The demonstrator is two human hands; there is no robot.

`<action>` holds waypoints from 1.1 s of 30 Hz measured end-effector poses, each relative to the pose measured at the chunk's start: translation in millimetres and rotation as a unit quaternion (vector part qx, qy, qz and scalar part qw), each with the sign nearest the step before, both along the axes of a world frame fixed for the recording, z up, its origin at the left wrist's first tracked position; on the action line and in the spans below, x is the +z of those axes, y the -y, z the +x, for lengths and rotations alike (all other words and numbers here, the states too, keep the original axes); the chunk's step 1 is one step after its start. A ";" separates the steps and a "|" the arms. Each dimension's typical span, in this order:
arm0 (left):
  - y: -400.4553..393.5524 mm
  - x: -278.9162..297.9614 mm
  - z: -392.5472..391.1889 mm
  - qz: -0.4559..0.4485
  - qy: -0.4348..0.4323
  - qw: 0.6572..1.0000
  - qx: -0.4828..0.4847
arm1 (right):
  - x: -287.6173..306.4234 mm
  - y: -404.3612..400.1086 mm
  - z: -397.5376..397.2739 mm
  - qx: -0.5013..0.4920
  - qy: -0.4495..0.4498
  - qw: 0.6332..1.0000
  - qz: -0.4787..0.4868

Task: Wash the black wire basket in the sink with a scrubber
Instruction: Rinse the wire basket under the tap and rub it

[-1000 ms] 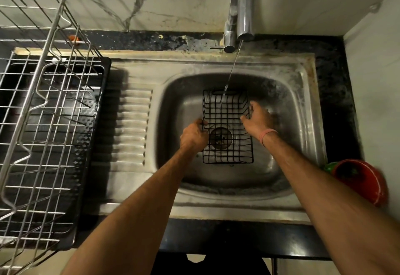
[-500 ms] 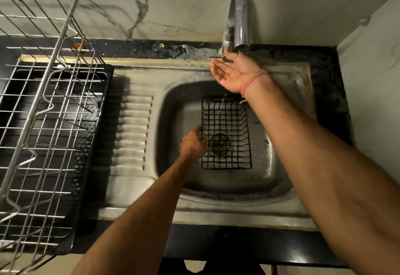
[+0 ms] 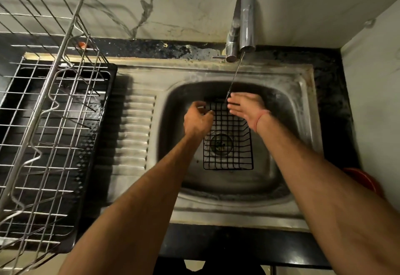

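Black wire basket (image 3: 228, 145) lies flat in the bowl of the steel sink (image 3: 303, 136), directly over the drain (image 3: 221, 144), with its long side running from the near wall of the bowl toward the tap. The left hand (image 3: 198, 119) sits at the basket's far left corner; its fingers are curled at the rim wire, but motion blur hides whether they actually clamp it. The right hand (image 3: 245, 109) is held flat above the basket's far right corner, fingers straight and together, pointing left, gripping nothing. Whether it touches the wire cannot be told. A pink band circles the right wrist.

A thin stream of water falls from the spout of the grey tap (image 3: 245, 19) and meets the fingertips of the right hand. The ribbed drainboard (image 3: 134, 136) lies left of the bowl. Further left, a metal dish rack (image 3: 43, 106) stands on a black tray (image 3: 95, 166). A red container (image 3: 365, 179) shows partly at the right edge, behind the right forearm. Dark speckled countertop (image 3: 333, 106) frames the sink.
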State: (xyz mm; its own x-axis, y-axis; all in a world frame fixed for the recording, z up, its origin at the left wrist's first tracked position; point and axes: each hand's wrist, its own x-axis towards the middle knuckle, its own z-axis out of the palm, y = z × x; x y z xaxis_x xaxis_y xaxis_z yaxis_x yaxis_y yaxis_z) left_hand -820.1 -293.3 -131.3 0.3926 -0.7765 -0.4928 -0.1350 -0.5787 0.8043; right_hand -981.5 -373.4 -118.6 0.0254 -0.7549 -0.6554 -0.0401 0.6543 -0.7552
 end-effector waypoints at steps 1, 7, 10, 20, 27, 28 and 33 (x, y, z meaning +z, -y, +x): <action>-1.6 -1.1 -1.6 0.003 -0.016 1.000 0.007 | -7.4 -7.3 -5.7 0.000 -0.026 1.000 -0.001; -7.2 -5.9 -8.5 0.007 -0.044 0.999 0.002 | -28.4 -35.7 -21.7 -0.001 -0.082 0.996 -0.043; -0.1 5.0 -11.1 -0.027 -0.032 0.999 -0.003 | -13.9 -29.4 -17.7 -0.007 -0.072 0.993 -0.095; 66.2 82.6 -9.1 -0.104 -0.112 0.986 -0.065 | 69.1 24.7 -2.2 0.007 -0.041 0.975 -0.217; 75.6 101.5 -16.4 -0.163 -0.148 0.974 -0.058 | 93.6 29.5 -18.4 0.030 -0.062 0.975 -0.214; 74.2 110.7 -20.9 -0.173 -0.145 0.971 -0.074 | 94.6 29.0 -21.3 0.027 -0.066 0.975 -0.210; 70.0 142.9 -34.8 -0.193 -0.004 0.967 -0.165 | 98.1 21.8 -36.5 0.014 -0.091 0.974 -0.206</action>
